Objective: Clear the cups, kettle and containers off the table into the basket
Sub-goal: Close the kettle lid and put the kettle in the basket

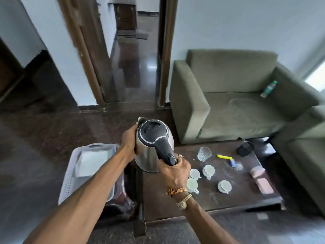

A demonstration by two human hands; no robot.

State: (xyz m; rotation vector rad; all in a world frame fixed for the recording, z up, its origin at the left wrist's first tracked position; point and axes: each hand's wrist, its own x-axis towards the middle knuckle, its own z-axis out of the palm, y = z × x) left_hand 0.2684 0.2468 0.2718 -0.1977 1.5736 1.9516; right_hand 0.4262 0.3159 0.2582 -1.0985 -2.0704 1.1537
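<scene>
While four cups (208, 170) are sitting on the desk (228, 199), the kettle (152, 133) is being held aloft: the right hand (174, 171) is gripping its black handle, the left hand (129, 141) is cupping its steel side. It's hanging over the desk's left edge, just beside the basket (70, 182). Next move, I reckon: swinging left and lowering gently inside.

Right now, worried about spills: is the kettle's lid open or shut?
Shut: the black lid sits flush on the kettle, with no gap showing.
</scene>
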